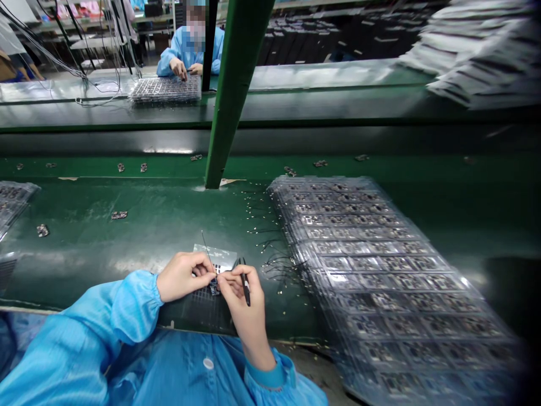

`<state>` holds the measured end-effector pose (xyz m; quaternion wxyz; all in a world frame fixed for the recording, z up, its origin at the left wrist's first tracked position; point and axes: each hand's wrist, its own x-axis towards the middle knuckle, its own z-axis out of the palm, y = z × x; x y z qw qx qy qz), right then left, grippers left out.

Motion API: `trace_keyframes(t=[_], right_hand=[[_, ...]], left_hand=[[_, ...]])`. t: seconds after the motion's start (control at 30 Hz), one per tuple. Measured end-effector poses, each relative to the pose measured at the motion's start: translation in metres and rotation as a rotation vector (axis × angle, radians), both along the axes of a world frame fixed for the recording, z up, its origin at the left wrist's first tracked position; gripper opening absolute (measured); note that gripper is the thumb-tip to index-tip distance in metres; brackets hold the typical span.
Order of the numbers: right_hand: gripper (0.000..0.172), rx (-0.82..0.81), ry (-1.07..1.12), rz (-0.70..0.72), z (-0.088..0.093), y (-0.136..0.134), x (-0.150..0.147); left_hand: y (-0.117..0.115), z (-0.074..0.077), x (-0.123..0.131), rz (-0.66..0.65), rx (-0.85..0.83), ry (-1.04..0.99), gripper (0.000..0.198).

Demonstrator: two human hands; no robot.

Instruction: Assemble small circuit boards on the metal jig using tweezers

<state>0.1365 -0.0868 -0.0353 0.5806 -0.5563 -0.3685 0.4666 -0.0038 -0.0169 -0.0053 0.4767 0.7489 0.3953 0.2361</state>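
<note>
My left hand (186,275) is closed in a pinch at the top of a small circuit board (214,287). A thin dark wire (205,241) sticks up from beside its fingertips. My right hand (245,293) holds black tweezers (245,288) between its fingers, the tips pointing away from me. Its thumb and forefinger meet at the same board, from the right side. Exactly where the fingers touch the board is partly hidden. Just behind the hands lies a clear sheet (228,256) with small black squares on it.
Stacked clear trays (363,254) filled with boards stand at right, wires trailing from their left edge. Loose boards (119,215) lie on the green bench (160,197). A green post (230,96) rises ahead. Across the line, a co-worker (192,51) handles another tray (164,89).
</note>
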Motion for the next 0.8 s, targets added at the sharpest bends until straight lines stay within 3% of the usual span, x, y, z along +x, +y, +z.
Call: trace_keyframes(t=[0.6,0.7,0.8], right_hand=[[0.021,0.041,-0.111,-0.046,-0.006,-0.002,-0.003],[0.021,-0.025,-0.02,-0.077,-0.005,-0.005,0.005],[0.037,-0.098,0.117,-0.153,-0.004,-0.015,0.019]], left_hand=[[0.002,-0.003,0.004,0.033,-0.169,0.096,0.017],[0.005,-0.004,0.002,0.052,-0.196,0.086,0.017],[0.008,-0.002,-0.001,0.063,-0.196,0.098,0.018]])
